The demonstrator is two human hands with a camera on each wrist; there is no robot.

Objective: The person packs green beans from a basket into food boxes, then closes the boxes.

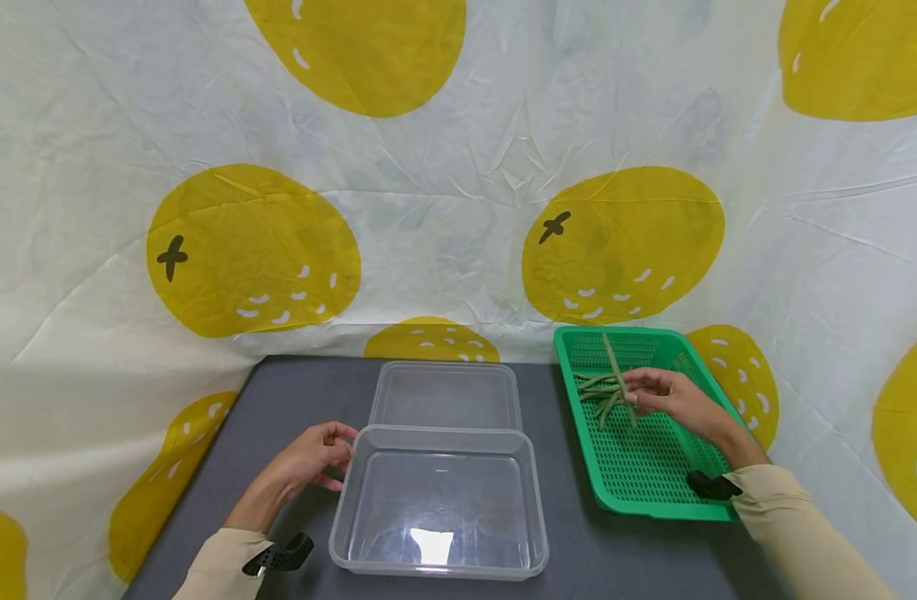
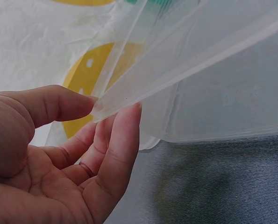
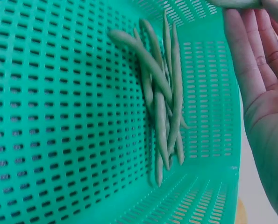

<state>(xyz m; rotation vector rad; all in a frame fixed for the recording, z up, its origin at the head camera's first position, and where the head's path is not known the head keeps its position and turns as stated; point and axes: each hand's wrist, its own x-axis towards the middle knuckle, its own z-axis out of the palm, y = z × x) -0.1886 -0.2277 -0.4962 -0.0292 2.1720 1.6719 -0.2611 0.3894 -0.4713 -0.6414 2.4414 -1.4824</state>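
Note:
My right hand pinches one long green bean between thumb and fingers, holding it up over the green basket. That bean shows only partly at the top edge of the right wrist view. A small heap of green beans lies on the basket's floor along one side, below the hand. On the left, my left hand holds the rim of a clear plastic container at its far left corner. The left wrist view shows the thumb on one side of the rim and fingers on the other.
Behind the container lies a flat, clear plastic lid. Both stand on a dark grey table, with the basket at its right side. A white cloth with yellow fruit prints hangs behind and around the table.

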